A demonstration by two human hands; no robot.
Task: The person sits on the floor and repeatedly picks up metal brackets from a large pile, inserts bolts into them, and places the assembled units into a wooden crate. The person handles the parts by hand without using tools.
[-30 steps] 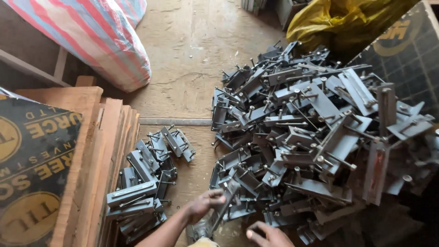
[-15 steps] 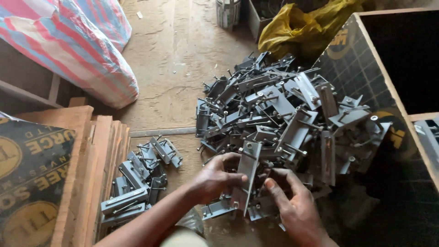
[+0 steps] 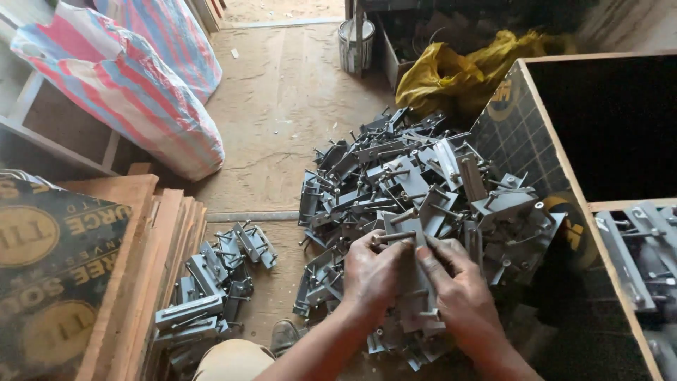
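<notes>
Both hands worked at the near edge of the large heap of grey steel brackets with bolts (image 3: 423,190), which lay on the dusty wooden floor (image 3: 282,106). The left hand (image 3: 372,271) and the right hand (image 3: 455,289) were closed together on one long grey channel-shaped metal bracket (image 3: 412,282), held roughly upright over the heap's near side. The left thumb and fingers pinched a bolt near its upper end; the right hand's fingers wrapped its right edge lower down. Whether the bracket's foot rested on the heap could not be told.

Judged from its look, the bracket was stiff, fairly heavy for its size and sharp at the pressed edges, with protruding bolts liable to snag on neighbouring pieces. The flat flanks between the bolts appeared the soundest place to take hold; the bolt shanks would turn or slip.

Left of the heap lay a smaller row of like grey brackets (image 3: 211,282), touching a stack of wooden boards (image 3: 151,233). Beyond the heap, to its left, stood a striped red, white and blue woven sack (image 3: 134,99); behind it a crumpled yellow plastic bag (image 3: 458,70). To the heap's right stood a dark plywood box (image 3: 564,155).
</notes>
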